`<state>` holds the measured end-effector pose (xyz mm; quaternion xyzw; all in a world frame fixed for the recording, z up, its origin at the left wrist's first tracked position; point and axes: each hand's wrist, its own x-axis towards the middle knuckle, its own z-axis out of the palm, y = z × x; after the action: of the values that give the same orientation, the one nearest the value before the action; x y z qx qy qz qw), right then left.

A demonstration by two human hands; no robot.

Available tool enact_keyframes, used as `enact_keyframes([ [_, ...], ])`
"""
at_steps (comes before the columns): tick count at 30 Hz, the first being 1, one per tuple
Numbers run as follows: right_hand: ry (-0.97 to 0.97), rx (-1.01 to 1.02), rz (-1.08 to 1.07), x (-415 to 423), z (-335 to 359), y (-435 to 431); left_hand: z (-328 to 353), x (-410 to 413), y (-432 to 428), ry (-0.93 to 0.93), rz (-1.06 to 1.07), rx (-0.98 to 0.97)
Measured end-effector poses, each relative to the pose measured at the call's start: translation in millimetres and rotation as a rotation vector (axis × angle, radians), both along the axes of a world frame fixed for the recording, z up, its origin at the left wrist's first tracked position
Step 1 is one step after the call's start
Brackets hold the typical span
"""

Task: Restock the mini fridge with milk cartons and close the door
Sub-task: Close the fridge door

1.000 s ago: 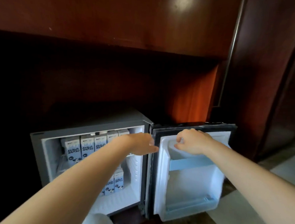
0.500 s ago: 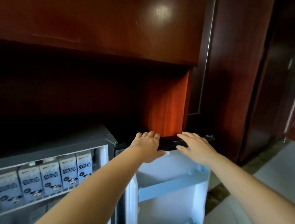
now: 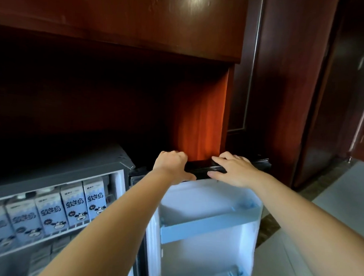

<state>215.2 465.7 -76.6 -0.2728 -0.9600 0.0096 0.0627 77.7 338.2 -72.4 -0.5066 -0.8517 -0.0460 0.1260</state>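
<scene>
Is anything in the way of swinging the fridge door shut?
Only the left arm: it crosses the gap between the open door and the fridge opening. The cartons sit inside on the shelf.

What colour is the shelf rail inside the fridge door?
Light blue shelf rail against the white door lining, in the head view.

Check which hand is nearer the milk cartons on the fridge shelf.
Left. The left hand grips the door's top edge at its hinge end, closer to the milk cartons; the right hand rests farther along, away from them.
</scene>
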Motion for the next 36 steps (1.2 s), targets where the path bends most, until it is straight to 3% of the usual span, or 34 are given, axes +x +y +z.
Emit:
enact_keyframes([
  [5,-0.003,0.037,0.001,22,9,-21,6,16,-20,-0.061,-0.049,-0.041],
  [12,-0.057,-0.073,0.045,62,25,-64,4,36,-61,-0.206,-0.108,-0.013],
  [16,-0.133,-0.110,0.080,80,32,-97,3,44,-92,-0.190,-0.110,-0.021],
  [26,-0.180,-0.177,0.186,94,38,-167,-3,66,-203,-0.224,-0.045,-0.017],
  [36,-0.140,-0.242,0.412,62,28,-219,21,70,-287,-0.331,0.122,-0.201],
])
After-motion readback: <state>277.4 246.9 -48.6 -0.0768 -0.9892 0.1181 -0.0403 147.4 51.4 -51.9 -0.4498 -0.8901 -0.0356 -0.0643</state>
